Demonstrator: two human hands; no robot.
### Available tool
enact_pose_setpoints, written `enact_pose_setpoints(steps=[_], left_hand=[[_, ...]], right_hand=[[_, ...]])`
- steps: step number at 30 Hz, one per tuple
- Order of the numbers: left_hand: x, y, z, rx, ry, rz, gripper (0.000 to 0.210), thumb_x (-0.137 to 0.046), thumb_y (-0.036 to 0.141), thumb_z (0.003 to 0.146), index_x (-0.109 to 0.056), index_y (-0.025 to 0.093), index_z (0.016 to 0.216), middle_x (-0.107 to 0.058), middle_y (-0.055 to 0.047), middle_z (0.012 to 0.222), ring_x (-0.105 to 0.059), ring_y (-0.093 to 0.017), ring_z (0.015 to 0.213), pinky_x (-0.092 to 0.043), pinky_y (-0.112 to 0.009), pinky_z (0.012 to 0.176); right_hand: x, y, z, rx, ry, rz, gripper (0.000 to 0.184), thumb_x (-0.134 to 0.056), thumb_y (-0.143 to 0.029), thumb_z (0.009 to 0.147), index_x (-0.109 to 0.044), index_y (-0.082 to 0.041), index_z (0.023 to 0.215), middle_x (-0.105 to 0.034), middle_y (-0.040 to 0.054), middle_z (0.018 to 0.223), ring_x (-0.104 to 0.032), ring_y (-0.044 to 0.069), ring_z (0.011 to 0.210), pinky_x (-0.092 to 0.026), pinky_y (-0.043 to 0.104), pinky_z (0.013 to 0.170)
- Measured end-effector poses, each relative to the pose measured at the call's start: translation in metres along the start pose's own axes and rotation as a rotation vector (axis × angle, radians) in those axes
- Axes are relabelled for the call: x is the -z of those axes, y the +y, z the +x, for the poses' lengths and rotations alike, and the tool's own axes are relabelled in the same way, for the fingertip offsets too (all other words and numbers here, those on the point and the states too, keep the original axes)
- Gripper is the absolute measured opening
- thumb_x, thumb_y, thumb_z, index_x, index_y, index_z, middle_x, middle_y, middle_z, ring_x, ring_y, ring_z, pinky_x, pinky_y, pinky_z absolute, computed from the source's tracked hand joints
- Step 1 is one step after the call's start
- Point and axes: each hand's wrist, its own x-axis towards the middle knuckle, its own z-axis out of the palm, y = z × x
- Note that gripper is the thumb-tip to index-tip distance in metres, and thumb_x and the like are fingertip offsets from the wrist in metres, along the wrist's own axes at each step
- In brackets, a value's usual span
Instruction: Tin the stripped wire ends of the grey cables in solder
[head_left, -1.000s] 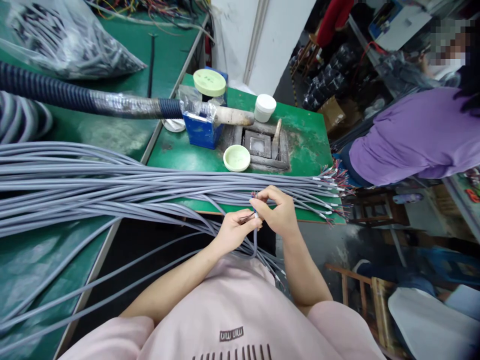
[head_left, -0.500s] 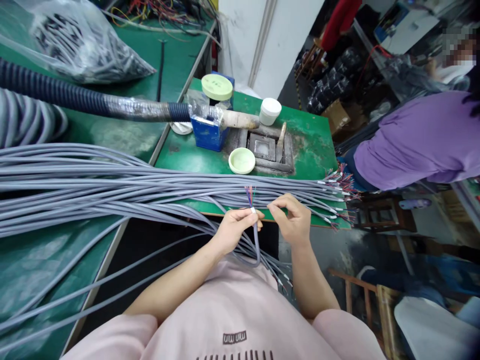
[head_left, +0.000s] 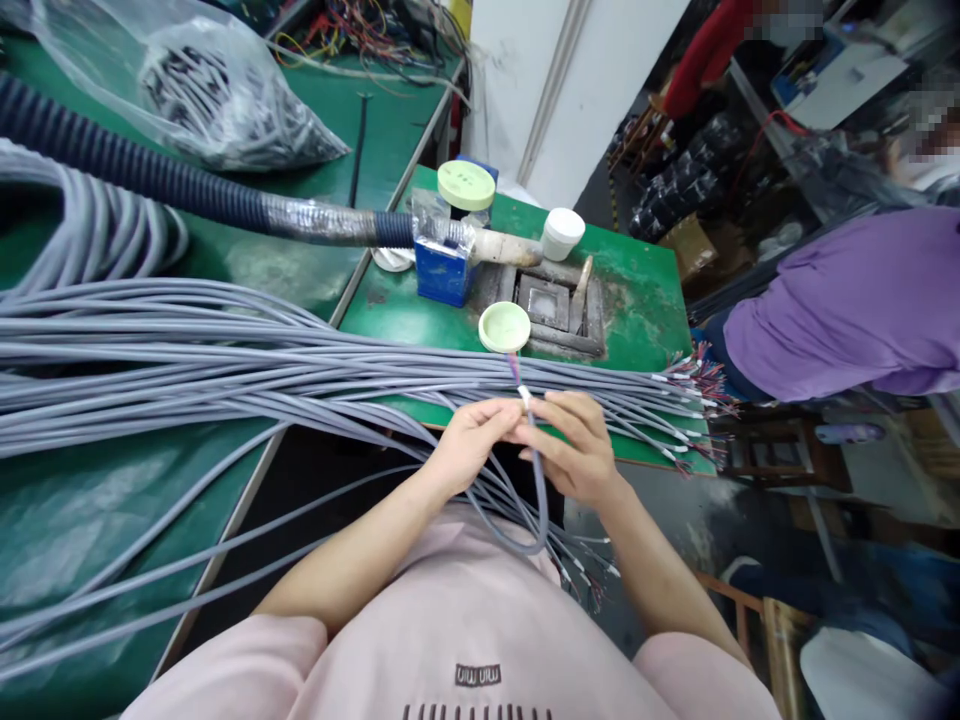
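A grey multi-core cable curves up between my hands, with a white band near its end. Thin coloured wires, slightly blurred, stick out beyond the band. The fingers of my left hand are closed in a pinch at the cable just under the band. From the other side, my right hand has its fingers bent around the same cable, fingertips close to the left ones. Exact finger contact is partly hidden. Many similar grey cables lie in a bundle behind my hands, their stripped ends at the right.
Beyond the bundle stand a pale green lid, a framed square pot, a blue box and a white tub. A black corrugated hose crosses the left side. A person in purple is at the right.
My right hand has moved left from beside the cable onto it. The cable's banded end has shifted slightly right and up. The whole view has swung a little left.
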Motion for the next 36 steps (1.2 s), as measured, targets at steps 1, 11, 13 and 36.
enact_pose_setpoints(steps=[1,11,13,36], left_hand=[[0.004,0.004,-0.002,-0.081,0.021,0.114,0.037,-0.073,0.049,0.072,-0.073,0.015,0.087,-0.07,-0.004,0.071,-0.062,-0.014,0.063,-0.053,-0.028,0.064],[0.064,0.045,0.003,-0.904,0.529,1.133,0.014,-0.06,0.027,0.087,-0.072,0.019,0.089,-0.074,-0.004,0.084,-0.064,-0.017,0.079,-0.045,-0.031,0.077],[0.074,0.043,0.01,-0.914,0.584,1.233,0.016,-0.059,0.029,0.088,-0.071,0.019,0.087,-0.074,-0.004,0.081,-0.063,-0.017,0.077,-0.043,-0.032,0.077],[0.084,0.033,0.018,-0.866,0.537,1.402,0.019,-0.056,0.033,0.089,-0.07,0.023,0.083,-0.074,-0.001,0.074,-0.062,-0.017,0.071,-0.035,-0.037,0.082]], right_hand=[[0.002,0.005,0.004,-0.023,0.038,0.003,0.027,-0.061,-0.029,0.087,-0.066,-0.038,0.112,-0.068,0.0007,0.119,-0.057,0.023,0.116,-0.046,0.045,0.098],[0.001,0.049,0.082,-0.28,0.191,0.031,0.024,-0.047,-0.036,0.095,-0.068,-0.026,0.1,-0.07,0.0064,0.099,-0.061,0.022,0.103,-0.047,0.04,0.093],[-0.006,0.053,0.093,-0.291,0.137,0.032,0.025,-0.046,-0.039,0.095,-0.068,-0.026,0.097,-0.07,0.0055,0.098,-0.061,0.022,0.101,-0.047,0.039,0.093],[-0.041,0.064,0.109,-0.282,-0.065,0.011,0.02,-0.05,-0.036,0.093,-0.068,-0.027,0.094,-0.071,0.0034,0.094,-0.059,0.022,0.097,-0.041,0.04,0.093]])
